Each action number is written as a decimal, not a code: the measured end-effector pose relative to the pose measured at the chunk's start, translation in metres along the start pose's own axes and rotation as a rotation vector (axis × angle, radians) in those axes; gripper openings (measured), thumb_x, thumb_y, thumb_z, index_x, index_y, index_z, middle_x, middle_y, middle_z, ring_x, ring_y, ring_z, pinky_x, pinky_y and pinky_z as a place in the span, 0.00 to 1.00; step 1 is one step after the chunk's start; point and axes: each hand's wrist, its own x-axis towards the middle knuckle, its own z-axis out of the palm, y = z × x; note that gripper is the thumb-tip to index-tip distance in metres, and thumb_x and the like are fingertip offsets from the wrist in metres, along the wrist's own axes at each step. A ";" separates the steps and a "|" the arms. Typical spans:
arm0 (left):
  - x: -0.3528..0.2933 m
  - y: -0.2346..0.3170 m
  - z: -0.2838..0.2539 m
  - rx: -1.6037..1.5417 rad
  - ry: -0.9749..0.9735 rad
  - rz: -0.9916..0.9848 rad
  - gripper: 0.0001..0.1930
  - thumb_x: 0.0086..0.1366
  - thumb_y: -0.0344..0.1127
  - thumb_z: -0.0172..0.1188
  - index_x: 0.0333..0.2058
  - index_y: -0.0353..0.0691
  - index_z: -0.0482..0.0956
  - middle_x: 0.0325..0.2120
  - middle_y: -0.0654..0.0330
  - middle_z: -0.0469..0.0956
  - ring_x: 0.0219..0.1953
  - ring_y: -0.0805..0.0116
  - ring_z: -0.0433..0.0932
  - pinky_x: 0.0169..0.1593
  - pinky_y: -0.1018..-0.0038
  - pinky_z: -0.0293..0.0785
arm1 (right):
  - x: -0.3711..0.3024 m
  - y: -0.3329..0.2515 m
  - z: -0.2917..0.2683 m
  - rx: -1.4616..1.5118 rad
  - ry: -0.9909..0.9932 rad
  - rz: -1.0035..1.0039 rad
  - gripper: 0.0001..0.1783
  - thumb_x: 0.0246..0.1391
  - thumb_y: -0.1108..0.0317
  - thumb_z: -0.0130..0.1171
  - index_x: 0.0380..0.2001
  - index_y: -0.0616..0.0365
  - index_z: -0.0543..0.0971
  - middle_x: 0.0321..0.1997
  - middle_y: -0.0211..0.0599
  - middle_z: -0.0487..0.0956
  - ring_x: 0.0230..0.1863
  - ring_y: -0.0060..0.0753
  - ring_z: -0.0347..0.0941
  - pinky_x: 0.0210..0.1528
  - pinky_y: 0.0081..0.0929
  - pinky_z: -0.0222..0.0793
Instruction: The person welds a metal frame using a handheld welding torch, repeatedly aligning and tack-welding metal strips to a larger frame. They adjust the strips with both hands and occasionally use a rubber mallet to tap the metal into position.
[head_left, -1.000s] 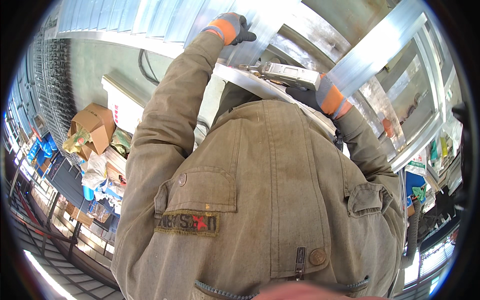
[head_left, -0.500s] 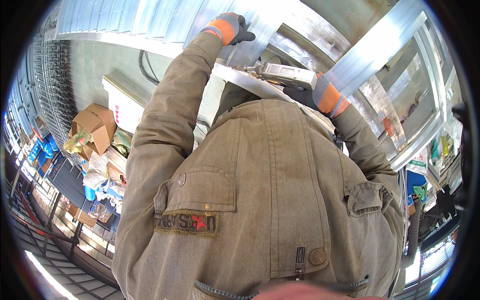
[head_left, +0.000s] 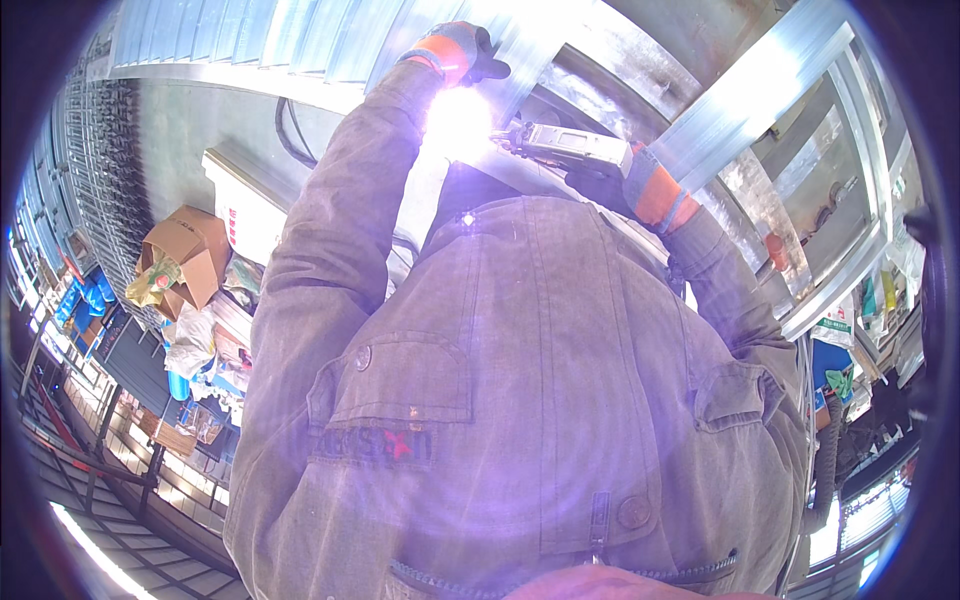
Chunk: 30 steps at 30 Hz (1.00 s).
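Observation:
Brilliant white-violet light point(head_left: 458, 124) flares at the tip of a silver, boxy welding gun point(head_left: 575, 146), washing out the metal around it. My right hand point(head_left: 655, 188), in an orange and dark grey glove, is wrapped round the gun's rear part, its fingers partly hidden. Above the flare, my left hand point(head_left: 462, 55), gloved alike, rests on the shiny ribbed metal panel point(head_left: 340, 35). Its thumb and fingers are bent but apart, and nothing shows between them. The gun's tip meets the edge of a pale metal strip, whose seam the glare hides.
Metal frame bars point(head_left: 760, 85) cross the right side. A cardboard box point(head_left: 188, 250) and plastic bags point(head_left: 195, 340) lie at the left, beside a white panel point(head_left: 245, 205). A dark cable point(head_left: 292, 130) loops near my left arm.
The bright flare has appeared at the gun's tip, casting a violet haze over my jacket. Both hands have stayed almost in place.

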 end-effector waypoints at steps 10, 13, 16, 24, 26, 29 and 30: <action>0.010 -0.008 0.007 -0.112 0.083 0.041 0.25 0.59 0.57 0.82 0.36 0.43 0.81 0.22 0.64 0.83 0.22 0.72 0.80 0.29 0.71 0.77 | -0.002 0.055 0.001 -0.180 -0.003 0.068 0.22 0.70 0.72 0.64 0.65 0.61 0.83 0.63 0.45 0.87 0.62 0.34 0.83 0.65 0.33 0.78; 0.011 -0.007 0.007 -0.152 0.037 0.038 0.24 0.61 0.56 0.81 0.35 0.44 0.80 0.22 0.64 0.83 0.22 0.73 0.80 0.28 0.71 0.76 | 0.003 0.061 -0.001 -0.142 -0.075 0.029 0.23 0.71 0.72 0.64 0.66 0.61 0.83 0.64 0.45 0.87 0.62 0.34 0.83 0.66 0.33 0.77; 0.013 -0.007 0.008 -0.141 0.031 0.032 0.23 0.62 0.55 0.81 0.36 0.44 0.80 0.22 0.64 0.83 0.22 0.73 0.80 0.27 0.71 0.76 | 0.010 0.054 -0.001 -0.339 -0.122 0.010 0.25 0.68 0.69 0.70 0.67 0.60 0.83 0.63 0.44 0.88 0.61 0.33 0.84 0.65 0.33 0.78; 0.022 -0.012 0.011 -0.146 0.005 0.030 0.25 0.61 0.57 0.81 0.37 0.45 0.80 0.23 0.63 0.83 0.22 0.72 0.79 0.27 0.72 0.77 | 0.008 -0.011 -0.004 0.023 -0.055 0.034 0.27 0.68 0.65 0.73 0.67 0.60 0.83 0.63 0.44 0.88 0.61 0.33 0.84 0.64 0.34 0.79; 0.022 -0.011 0.010 -0.139 -0.001 0.020 0.25 0.61 0.57 0.81 0.38 0.45 0.80 0.24 0.63 0.84 0.23 0.72 0.80 0.28 0.72 0.77 | 0.008 -0.006 -0.005 -0.071 -0.055 0.015 0.27 0.68 0.64 0.73 0.66 0.60 0.83 0.63 0.45 0.88 0.61 0.33 0.84 0.64 0.34 0.80; 0.020 -0.010 0.008 -0.125 -0.010 0.003 0.25 0.61 0.57 0.81 0.40 0.45 0.81 0.25 0.63 0.84 0.23 0.71 0.80 0.29 0.71 0.78 | 0.008 0.019 -0.004 -0.181 -0.033 0.002 0.27 0.67 0.63 0.74 0.65 0.60 0.84 0.61 0.45 0.89 0.59 0.35 0.85 0.62 0.34 0.80; 0.019 -0.010 0.008 -0.143 -0.012 0.005 0.25 0.61 0.58 0.80 0.40 0.45 0.81 0.25 0.63 0.84 0.23 0.71 0.80 0.29 0.71 0.78 | 0.008 0.029 -0.003 -0.213 -0.023 0.001 0.27 0.66 0.63 0.75 0.65 0.60 0.84 0.60 0.45 0.89 0.58 0.35 0.86 0.62 0.34 0.81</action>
